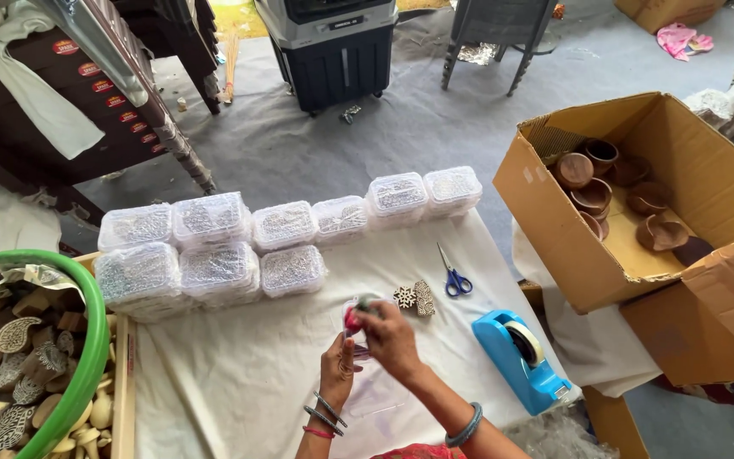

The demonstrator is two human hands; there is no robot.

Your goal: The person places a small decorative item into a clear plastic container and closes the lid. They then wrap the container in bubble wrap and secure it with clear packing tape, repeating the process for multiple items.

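Hands together above the white cloth (239, 382): left hand (339, 367) cupping a small red-and-clear piece (353, 320) steady, right hand (391, 337) pinching its top, presumably for control.

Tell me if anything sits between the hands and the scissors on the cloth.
Nothing tall blocks it. The right hand and left hand hold a small pink-tipped item. Two carved wooden blocks lie on the white cloth between the hands and the blue-handled scissors, slightly to the side.
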